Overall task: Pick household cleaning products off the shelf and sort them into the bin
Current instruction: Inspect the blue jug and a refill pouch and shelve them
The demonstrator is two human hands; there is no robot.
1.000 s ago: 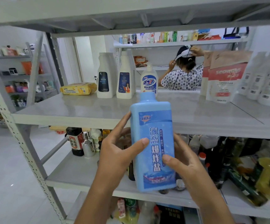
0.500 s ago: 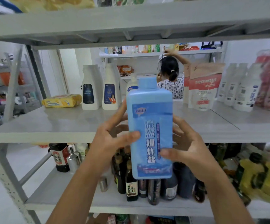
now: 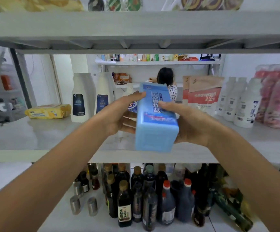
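My left grip (image 3: 119, 118) and right grip (image 3: 192, 124) both curl round the blue bottle (image 3: 156, 134), thumbs on its printed label; the boxy, opaque plastic bottle tilts, flat base nearest me, above the middle shelf (image 3: 35, 136).

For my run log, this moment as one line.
left hand: grips blue bottle | right hand: grips it too | bottle: tilted, base toward camera, at shelf

Grey middle shelf (image 3: 35, 136) — yellow pack (image 3: 48, 111), white bottles (image 3: 80, 97), pouches (image 3: 202, 96); lower shelf (image 3: 60, 220) — dark bottles (image 3: 136, 200).
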